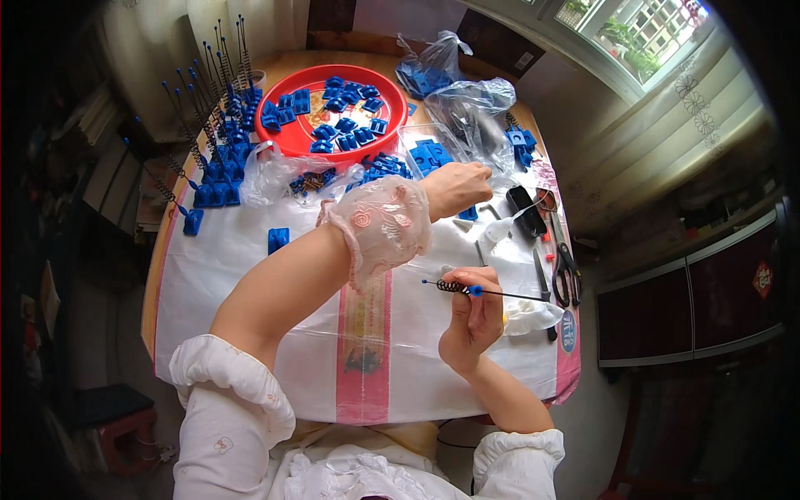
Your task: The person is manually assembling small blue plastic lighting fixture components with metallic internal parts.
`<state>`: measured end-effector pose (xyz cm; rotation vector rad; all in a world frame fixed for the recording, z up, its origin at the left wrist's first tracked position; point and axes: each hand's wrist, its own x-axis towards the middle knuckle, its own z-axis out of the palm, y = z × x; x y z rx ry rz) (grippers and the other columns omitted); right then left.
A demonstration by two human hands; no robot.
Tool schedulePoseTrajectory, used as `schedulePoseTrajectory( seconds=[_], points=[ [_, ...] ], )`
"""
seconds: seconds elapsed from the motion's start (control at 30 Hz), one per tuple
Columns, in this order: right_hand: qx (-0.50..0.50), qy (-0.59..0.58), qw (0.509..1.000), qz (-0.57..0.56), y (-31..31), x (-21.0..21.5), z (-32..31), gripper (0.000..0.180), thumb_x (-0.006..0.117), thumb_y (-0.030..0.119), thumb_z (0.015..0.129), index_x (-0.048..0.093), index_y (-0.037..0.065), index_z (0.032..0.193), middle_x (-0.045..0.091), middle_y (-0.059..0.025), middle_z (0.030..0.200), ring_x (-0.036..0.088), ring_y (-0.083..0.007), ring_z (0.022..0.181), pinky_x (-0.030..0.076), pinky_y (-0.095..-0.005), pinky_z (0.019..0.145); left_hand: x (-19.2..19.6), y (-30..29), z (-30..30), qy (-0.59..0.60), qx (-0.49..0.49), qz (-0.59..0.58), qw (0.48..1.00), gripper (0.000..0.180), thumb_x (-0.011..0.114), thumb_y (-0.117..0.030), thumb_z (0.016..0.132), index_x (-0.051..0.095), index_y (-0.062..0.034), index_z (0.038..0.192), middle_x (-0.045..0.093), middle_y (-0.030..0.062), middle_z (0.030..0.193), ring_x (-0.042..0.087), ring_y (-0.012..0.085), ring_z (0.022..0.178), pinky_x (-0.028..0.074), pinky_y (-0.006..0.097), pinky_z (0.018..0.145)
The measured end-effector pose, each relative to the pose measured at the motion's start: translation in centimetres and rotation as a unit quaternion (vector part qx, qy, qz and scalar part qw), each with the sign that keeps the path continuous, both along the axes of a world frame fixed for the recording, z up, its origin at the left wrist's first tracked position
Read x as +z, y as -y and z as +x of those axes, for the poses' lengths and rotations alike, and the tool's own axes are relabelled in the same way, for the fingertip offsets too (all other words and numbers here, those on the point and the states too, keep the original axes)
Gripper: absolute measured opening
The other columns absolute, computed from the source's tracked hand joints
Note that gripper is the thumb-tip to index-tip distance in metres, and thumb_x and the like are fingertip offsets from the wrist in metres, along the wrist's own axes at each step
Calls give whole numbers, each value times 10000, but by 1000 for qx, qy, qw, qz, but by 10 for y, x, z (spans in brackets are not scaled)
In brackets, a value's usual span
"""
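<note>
My right hand (472, 327) pinches a black coil spring (451, 287) with a thin dark rod through it and a blue bead. The rod points to the right, past my fingers. My left hand (457, 188) reaches over the far middle of the table with its fingers curled in; what they hold, if anything, is hidden. Just below that hand lies a small blue part (468, 213). A blue plastic bracket (278, 240) sits alone on the white sheet (275, 350), left of my left forearm. A frilly translucent cuff covers my left wrist.
A red tray (273, 147) of blue brackets stands at the back. Blue bases with upright springs (218, 183) crowd the left side. Clear plastic bags (473, 117), a black case (527, 212), scissors (568, 273) and a small white bottle (498, 230) lie at the right.
</note>
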<state>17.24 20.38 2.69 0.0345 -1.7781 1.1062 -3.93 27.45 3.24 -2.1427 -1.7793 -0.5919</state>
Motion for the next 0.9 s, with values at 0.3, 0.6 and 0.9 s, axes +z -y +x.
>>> schedulePoseTrajectory(
  seconds=[0.3, 0.6, 0.9],
  points=[
    [0, 3, 1000, 9, 0, -1, -2, 208, 576, -104, 955, 610, -32, 1147, 668, -162, 1016, 627, -254, 932, 526, -341, 816, 3, -7, -7, -97, 44, 46, 993, 51, 690, -74, 801, 739, -72, 816, 663, 76, 925, 709, 257, 960, 581, 392, 806],
    [7, -8, 1000, 0, 0, -1, -3, 198, 578, -85, 969, 603, -26, 1156, 666, -152, 1010, 627, -254, 936, 527, -340, 816, 17, 33, -18, 179, 40, 46, 982, 91, 712, -102, 883, 751, -27, 916, 717, 131, 921, 719, 301, 860, 570, 380, 765],
    [8, -5, 1000, 8, 3, -1, -2, 131, 554, -13, 1008, 590, -24, 1134, 653, -157, 1016, 618, -237, 943, 523, -336, 835, 39, 135, -37, 773, 0, -79, 630, 232, 644, -129, 1034, 702, 16, 1207, 728, 52, 1054, 692, 96, 917, 576, 211, 824]
  ],
)
